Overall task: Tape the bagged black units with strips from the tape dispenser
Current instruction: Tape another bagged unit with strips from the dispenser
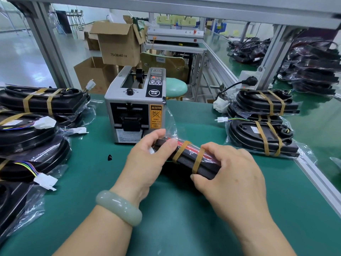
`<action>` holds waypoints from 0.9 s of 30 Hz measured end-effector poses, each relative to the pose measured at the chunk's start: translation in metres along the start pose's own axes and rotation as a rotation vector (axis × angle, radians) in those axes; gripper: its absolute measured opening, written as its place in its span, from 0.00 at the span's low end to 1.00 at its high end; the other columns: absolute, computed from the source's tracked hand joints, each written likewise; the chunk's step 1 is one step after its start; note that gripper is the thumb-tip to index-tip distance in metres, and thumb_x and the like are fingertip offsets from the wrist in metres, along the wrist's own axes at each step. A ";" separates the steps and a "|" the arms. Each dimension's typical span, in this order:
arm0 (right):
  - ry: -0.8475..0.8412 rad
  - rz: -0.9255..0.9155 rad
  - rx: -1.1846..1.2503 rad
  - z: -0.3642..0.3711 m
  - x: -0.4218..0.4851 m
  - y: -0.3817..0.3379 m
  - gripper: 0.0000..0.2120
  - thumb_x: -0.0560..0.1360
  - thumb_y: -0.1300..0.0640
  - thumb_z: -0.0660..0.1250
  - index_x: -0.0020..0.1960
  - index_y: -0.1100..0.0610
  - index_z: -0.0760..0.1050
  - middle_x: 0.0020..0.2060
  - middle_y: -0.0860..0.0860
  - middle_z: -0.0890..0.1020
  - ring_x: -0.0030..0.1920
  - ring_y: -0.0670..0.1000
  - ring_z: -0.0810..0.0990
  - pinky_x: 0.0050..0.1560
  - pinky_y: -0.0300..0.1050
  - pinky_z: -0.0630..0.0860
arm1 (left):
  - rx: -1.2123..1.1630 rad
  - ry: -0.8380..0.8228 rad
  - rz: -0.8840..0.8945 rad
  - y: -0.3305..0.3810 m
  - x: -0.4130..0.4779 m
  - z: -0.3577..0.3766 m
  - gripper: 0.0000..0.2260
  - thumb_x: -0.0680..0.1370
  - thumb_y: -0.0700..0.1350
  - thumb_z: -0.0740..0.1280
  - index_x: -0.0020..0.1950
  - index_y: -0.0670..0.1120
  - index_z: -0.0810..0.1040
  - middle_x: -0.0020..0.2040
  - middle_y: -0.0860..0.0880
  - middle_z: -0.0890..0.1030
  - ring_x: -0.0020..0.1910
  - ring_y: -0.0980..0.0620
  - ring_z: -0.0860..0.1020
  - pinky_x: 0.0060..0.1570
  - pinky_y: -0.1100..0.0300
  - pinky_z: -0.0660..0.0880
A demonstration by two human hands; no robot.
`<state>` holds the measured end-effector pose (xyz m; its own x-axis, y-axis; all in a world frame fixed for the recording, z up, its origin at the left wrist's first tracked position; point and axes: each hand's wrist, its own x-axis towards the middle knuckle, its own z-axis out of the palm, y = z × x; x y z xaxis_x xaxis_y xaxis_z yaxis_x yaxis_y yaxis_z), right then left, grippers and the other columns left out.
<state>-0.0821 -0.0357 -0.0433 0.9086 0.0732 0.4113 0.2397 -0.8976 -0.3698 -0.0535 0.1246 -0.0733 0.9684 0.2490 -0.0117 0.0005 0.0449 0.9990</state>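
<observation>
Nearest the camera, just in front of the tape dispenser (134, 106), the left hand (147, 159) and right hand (230, 174) hold one bagged black unit (186, 159) between them above the green desk (175, 218). Both hands are clamped on it: the left pinches the end closer to the dispenser, thumb on top, and the right curls over the other end, with its thumb and forefinger on the nearer of two tan tape strips (198, 160). The unit is turned edge-up. Its long axis runs slantwise from the dispenser's front right corner back toward the person's right. Loose clear bag plastic rises from the far end toward the dispenser's caution label. A pale bangle (118, 207) sits on the left wrist. Left of the dispenser lie stacked bagged units (42, 100), some taped, and to its right is a taped stack (263, 104). Cardboard boxes (118, 43) stand behind it.
</observation>
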 end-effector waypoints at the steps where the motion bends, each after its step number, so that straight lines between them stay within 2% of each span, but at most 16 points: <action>1: 0.009 -0.004 -0.003 0.000 0.001 0.001 0.20 0.58 0.48 0.77 0.48 0.42 0.76 0.38 0.41 0.78 0.40 0.49 0.68 0.39 0.44 0.65 | -0.004 0.008 -0.002 0.001 0.002 0.000 0.14 0.70 0.51 0.75 0.54 0.55 0.80 0.52 0.54 0.82 0.50 0.56 0.80 0.51 0.63 0.73; 6: 0.018 -0.011 -0.007 0.002 0.002 0.004 0.20 0.57 0.48 0.77 0.47 0.42 0.76 0.37 0.41 0.78 0.40 0.48 0.68 0.39 0.43 0.64 | 0.023 0.110 -0.012 0.008 0.009 0.003 0.03 0.74 0.50 0.69 0.43 0.53 0.83 0.42 0.55 0.83 0.41 0.57 0.79 0.42 0.62 0.72; 8: 0.011 -0.014 0.011 0.001 0.001 0.004 0.20 0.56 0.49 0.77 0.46 0.42 0.76 0.37 0.40 0.78 0.40 0.48 0.69 0.39 0.43 0.65 | 0.009 0.144 -0.019 0.008 0.011 0.001 0.09 0.77 0.52 0.66 0.41 0.53 0.84 0.39 0.54 0.84 0.41 0.55 0.78 0.41 0.62 0.74; 9: 0.007 -0.014 0.018 0.000 0.001 0.005 0.20 0.56 0.49 0.77 0.47 0.42 0.76 0.37 0.40 0.79 0.40 0.48 0.69 0.39 0.43 0.65 | 0.010 0.106 -0.014 0.006 0.011 -0.001 0.08 0.76 0.54 0.66 0.43 0.54 0.84 0.41 0.54 0.84 0.43 0.54 0.79 0.44 0.60 0.76; 11: 0.012 -0.017 0.026 -0.001 0.004 0.007 0.20 0.57 0.49 0.77 0.48 0.42 0.77 0.38 0.40 0.79 0.41 0.49 0.70 0.40 0.43 0.66 | 0.045 -0.012 0.016 0.005 0.009 -0.002 0.08 0.71 0.56 0.71 0.48 0.56 0.82 0.45 0.55 0.84 0.46 0.54 0.80 0.51 0.56 0.77; 12: 0.018 -0.024 0.026 -0.001 0.005 0.008 0.21 0.57 0.49 0.77 0.49 0.43 0.77 0.39 0.41 0.80 0.42 0.49 0.70 0.41 0.43 0.65 | 0.070 -0.040 0.034 0.003 0.008 -0.002 0.10 0.69 0.54 0.74 0.49 0.57 0.81 0.46 0.55 0.83 0.46 0.54 0.80 0.51 0.55 0.78; 14: 0.012 -0.066 0.044 -0.002 0.006 0.010 0.25 0.57 0.50 0.78 0.54 0.44 0.78 0.44 0.38 0.79 0.44 0.47 0.70 0.44 0.37 0.63 | 0.082 -0.043 0.044 0.004 0.008 -0.004 0.17 0.63 0.54 0.77 0.49 0.56 0.80 0.46 0.53 0.82 0.44 0.53 0.80 0.49 0.53 0.79; 15: -0.005 -0.093 0.094 -0.004 0.008 0.013 0.30 0.57 0.50 0.79 0.58 0.45 0.77 0.48 0.37 0.77 0.46 0.44 0.70 0.47 0.31 0.63 | 0.063 -0.052 0.033 0.005 0.009 -0.006 0.21 0.58 0.57 0.77 0.48 0.55 0.80 0.46 0.52 0.82 0.43 0.51 0.80 0.47 0.52 0.79; 17: -0.098 -0.111 0.316 -0.011 0.011 0.024 0.40 0.54 0.46 0.78 0.65 0.45 0.70 0.58 0.35 0.72 0.53 0.35 0.70 0.54 0.20 0.59 | 0.025 -0.082 0.003 0.007 0.012 -0.008 0.25 0.52 0.60 0.74 0.46 0.55 0.80 0.44 0.52 0.81 0.41 0.51 0.79 0.44 0.52 0.79; 19: -0.255 -0.108 0.477 -0.019 0.012 0.040 0.47 0.51 0.41 0.76 0.67 0.40 0.62 0.67 0.36 0.64 0.64 0.30 0.63 0.60 0.19 0.56 | 0.018 -0.099 -0.023 0.008 0.016 -0.012 0.23 0.53 0.59 0.74 0.45 0.54 0.80 0.42 0.53 0.81 0.40 0.53 0.79 0.42 0.53 0.77; 21: -0.423 -0.084 0.475 -0.020 0.011 0.052 0.51 0.50 0.41 0.77 0.67 0.33 0.54 0.68 0.34 0.62 0.66 0.28 0.59 0.59 0.18 0.55 | -0.018 -0.123 -0.061 0.007 0.019 -0.016 0.20 0.56 0.57 0.73 0.45 0.54 0.80 0.42 0.54 0.81 0.41 0.54 0.78 0.43 0.55 0.73; 23: -0.433 -0.064 0.495 -0.013 0.011 0.052 0.48 0.55 0.49 0.80 0.63 0.30 0.54 0.62 0.32 0.70 0.62 0.29 0.67 0.57 0.20 0.61 | -0.056 -0.146 -0.103 0.006 0.022 -0.019 0.19 0.57 0.58 0.73 0.45 0.54 0.80 0.43 0.54 0.81 0.41 0.55 0.77 0.45 0.55 0.70; 25: -0.261 -0.105 0.511 -0.007 0.014 0.047 0.38 0.59 0.57 0.81 0.59 0.35 0.64 0.53 0.31 0.76 0.55 0.32 0.74 0.53 0.24 0.66 | -0.066 -0.141 -0.118 0.005 0.022 -0.020 0.21 0.55 0.60 0.73 0.44 0.55 0.81 0.44 0.54 0.81 0.41 0.55 0.77 0.45 0.55 0.70; 27: -0.135 -0.173 0.498 -0.009 0.016 0.043 0.31 0.58 0.58 0.81 0.53 0.38 0.71 0.51 0.30 0.77 0.52 0.30 0.75 0.49 0.20 0.64 | -0.073 -0.143 -0.131 0.004 0.019 -0.019 0.22 0.55 0.62 0.73 0.45 0.56 0.82 0.45 0.54 0.82 0.42 0.56 0.78 0.45 0.55 0.71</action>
<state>-0.0603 -0.0773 -0.0452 0.8694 0.2867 0.4024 0.4931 -0.5556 -0.6695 -0.0401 0.1473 -0.0703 0.9868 0.0970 -0.1297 0.1156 0.1391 0.9835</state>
